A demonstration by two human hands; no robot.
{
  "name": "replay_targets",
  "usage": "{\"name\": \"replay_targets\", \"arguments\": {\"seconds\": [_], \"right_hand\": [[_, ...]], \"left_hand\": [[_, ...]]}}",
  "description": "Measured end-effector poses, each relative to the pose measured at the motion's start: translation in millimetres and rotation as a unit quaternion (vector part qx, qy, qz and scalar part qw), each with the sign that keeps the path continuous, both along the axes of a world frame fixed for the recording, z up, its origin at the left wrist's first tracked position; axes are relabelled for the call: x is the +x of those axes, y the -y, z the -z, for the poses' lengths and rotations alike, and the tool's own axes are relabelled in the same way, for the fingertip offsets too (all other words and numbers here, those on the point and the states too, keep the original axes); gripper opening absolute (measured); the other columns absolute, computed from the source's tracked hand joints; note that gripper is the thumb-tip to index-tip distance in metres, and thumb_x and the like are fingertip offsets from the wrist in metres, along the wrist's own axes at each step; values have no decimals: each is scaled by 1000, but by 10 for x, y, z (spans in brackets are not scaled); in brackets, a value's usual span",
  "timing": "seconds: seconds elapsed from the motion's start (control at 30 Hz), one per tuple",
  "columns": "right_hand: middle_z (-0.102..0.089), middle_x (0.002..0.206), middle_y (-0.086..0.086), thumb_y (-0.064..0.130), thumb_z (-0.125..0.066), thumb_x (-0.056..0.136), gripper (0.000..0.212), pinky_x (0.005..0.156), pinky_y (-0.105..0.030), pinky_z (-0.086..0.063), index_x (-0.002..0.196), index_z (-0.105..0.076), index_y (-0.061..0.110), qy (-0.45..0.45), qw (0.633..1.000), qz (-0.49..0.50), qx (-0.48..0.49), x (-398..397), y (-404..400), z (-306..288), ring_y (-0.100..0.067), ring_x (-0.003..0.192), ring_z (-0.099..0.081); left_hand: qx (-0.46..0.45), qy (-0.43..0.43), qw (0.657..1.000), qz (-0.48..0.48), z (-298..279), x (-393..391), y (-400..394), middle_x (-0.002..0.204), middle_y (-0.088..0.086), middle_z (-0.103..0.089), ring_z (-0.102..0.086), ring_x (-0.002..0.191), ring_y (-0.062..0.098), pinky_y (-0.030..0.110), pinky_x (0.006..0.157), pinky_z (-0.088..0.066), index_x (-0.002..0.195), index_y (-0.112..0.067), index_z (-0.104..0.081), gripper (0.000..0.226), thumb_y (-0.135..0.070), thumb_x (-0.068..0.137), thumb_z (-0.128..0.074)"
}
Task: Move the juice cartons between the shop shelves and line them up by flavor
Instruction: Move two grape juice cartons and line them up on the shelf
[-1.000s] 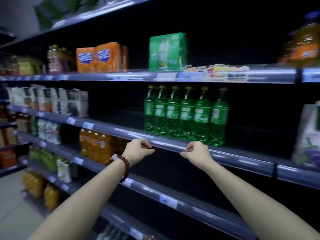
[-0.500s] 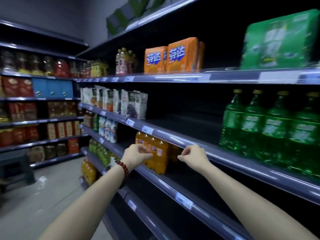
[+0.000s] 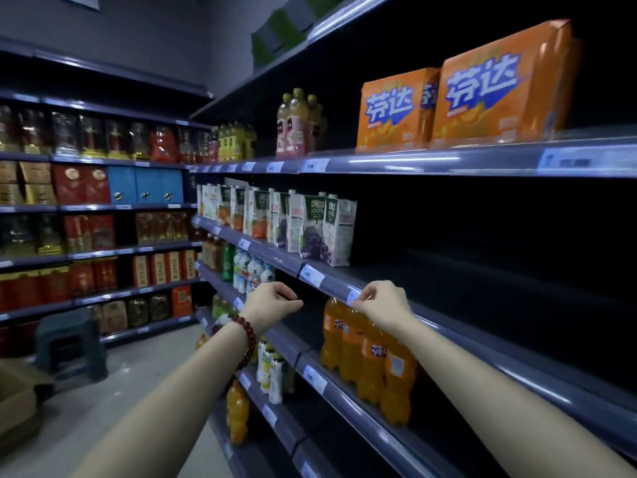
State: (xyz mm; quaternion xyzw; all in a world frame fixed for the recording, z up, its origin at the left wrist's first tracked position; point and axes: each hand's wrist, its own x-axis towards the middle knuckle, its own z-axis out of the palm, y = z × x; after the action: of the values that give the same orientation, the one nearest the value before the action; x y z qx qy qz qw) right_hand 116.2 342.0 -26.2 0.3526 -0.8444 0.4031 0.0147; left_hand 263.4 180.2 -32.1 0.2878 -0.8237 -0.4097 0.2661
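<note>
A row of white juice cartons (image 3: 275,219) stands on the middle shelf (image 3: 448,305), reaching back to the left. The nearest ones show purple grapes (image 3: 314,232); further along are orange-picture cartons (image 3: 256,220). To the right of the row the shelf is bare and dark. My left hand (image 3: 272,301), with a red bead bracelet on the wrist, hovers with curled fingers below and in front of the cartons and holds nothing. My right hand (image 3: 382,305) has curled fingers whose tips touch a price label on the shelf's front rail.
Orange soda bottles (image 3: 365,353) stand on the shelf below my right hand. Orange boxes (image 3: 465,98) sit on the shelf above. Small bottles (image 3: 251,274) fill lower shelves to the left. A dark stool (image 3: 69,343) and a cardboard box (image 3: 13,408) are on the aisle floor.
The view has swung left along the shelves: the green bottles have left the frame and the juice cartons are nearer. Both hands moved left along the shelf rail with the same curled pose.
</note>
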Motion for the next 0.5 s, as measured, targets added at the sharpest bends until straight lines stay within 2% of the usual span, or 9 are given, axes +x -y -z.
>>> {"name": "replay_targets", "arguments": {"seconds": [0.1, 0.2, 0.3, 0.37, 0.5], "right_hand": [[-67, 89, -3, 27, -70, 82, 14, 61, -26, -46, 83, -69, 13, 7, 1000, 14, -3, -201, 382, 11, -16, 78, -60], [-67, 90, -5, 24, -69, 84, 13, 70, -32, -53, 84, -68, 12, 16, 999, 45, -18, -391, 789, -1, -18, 77, -62], [-66, 91, -3, 23, -69, 86, 11, 68, -31, -53, 87, -68, 12, 29, 996, 85, -27, -544, 1180, -20, -14, 75, -59], [-67, 93, -5, 22, -69, 86, 12, 69, -29, -49, 89, -68, 11, 33, 992, 116, -29, -640, 1402, -32, -15, 79, -60], [-66, 99, -6, 24, -70, 85, 18, 72, -29, -49, 96, -65, 11, 48, 983, 172, -45, -799, 1729, -23, -17, 82, -59]], "left_hand": [[-2, -1, 1000, 16, 40, -231, 439, 74, 0, -62, -57, 64, 11, 21, 56, -45, 96, -12, -66, 18, -26, 85, -70], [0, -11, 999, 39, 54, -483, 914, 72, -1, -60, -57, 63, 13, 22, 55, -47, 96, -11, -66, 18, -24, 85, -70], [-7, -14, 998, 58, 33, -715, 1407, 71, -2, -61, -57, 61, 10, 17, 49, -44, 89, -13, -65, 13, -24, 85, -70], [-5, -8, 997, 71, 22, -863, 1721, 72, -1, -61, -58, 64, 13, 23, 55, -48, 87, -13, -65, 12, -24, 85, -70], [4, 5, 996, 87, 3, -1163, 2230, 84, 3, -64, -64, 82, 21, 36, 78, -56, 91, -14, -65, 18, -29, 84, -70]]}}
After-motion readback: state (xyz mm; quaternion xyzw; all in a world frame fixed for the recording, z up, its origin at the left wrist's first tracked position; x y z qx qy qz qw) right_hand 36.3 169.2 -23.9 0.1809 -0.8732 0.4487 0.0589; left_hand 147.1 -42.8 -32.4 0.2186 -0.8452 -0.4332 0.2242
